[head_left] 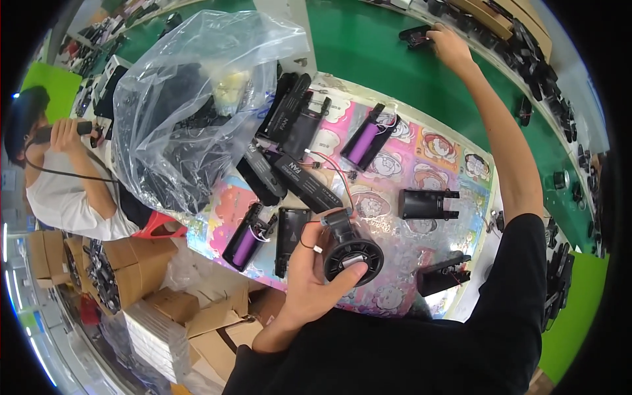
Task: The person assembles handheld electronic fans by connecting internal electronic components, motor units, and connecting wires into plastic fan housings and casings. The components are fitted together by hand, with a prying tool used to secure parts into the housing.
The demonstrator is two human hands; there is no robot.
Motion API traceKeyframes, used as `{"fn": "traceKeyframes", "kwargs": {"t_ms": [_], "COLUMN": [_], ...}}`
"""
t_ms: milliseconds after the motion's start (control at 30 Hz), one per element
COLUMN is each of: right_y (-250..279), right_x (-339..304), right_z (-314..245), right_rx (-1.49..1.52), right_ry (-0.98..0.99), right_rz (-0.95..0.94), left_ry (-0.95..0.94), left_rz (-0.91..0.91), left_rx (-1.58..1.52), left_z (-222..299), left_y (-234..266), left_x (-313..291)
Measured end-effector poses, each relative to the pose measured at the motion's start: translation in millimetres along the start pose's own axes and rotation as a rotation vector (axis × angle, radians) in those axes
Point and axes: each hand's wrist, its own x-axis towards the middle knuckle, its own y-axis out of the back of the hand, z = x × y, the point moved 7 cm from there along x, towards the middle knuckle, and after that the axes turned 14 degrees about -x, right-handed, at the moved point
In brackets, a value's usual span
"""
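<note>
Head view: black fan head [346,250] is at the lower centre of the frame, above the patterned desk [438,148].
Left hand [315,287]: partly closed around the fan head, thumb across its round face.
Right hand [451,47]: at upper right, fingers bent against a black casing [413,37]; firmness of grip cannot be told.
Handling: probably light, stiff and slightly slick; the wired white plug [318,249] appears fragile.
Hold point: outer rim [380,255] or neck [340,225], clear of wiring.
</note>
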Motion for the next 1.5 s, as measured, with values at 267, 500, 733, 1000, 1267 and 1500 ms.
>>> {"fn": "traceKeyframes", "kwargs": {"t_ms": [267, 500, 733, 1000, 1267, 1500], "right_y": [79.7, 167.5, 219.9, 325.6, 243.0, 245.0], "right_x": [-85.1, -182.8, -187.9, -36.4, 43.4, 36.8], "right_z": [-11.9, -75.4, -95.1, -272.9, -367.7, -326.5], "right_rx": [0.213, 0.587, 0.241, 0.529, 0.627, 0.994], "right_ry": [0.037, 0.132, 0.262, 0.727, 0.551, 0.344], "right_rz": [0.016, -0.231, -0.613, -0.108, -0.216, -0.136], "left_ry": [0.038, 0.111, 0.114, 0.036, 0.056, 0.115], "left_rz": [-0.072, -0.146, -0.130, -0.294, -0.090, -0.188], "left_rx": [0.035, 0.046, -0.027, 0.033, -0.085, -0.018], "left_z": [-6.9, -14.3, -14.2, 10.9, 13.8, 7.8], "left_y": [-5.9, 5.8, 23.6, 13.7, 42.7, 41.6], "left_x": [16.2, -4.5, -27.7, -38.4, -60.9, -57.2]}}
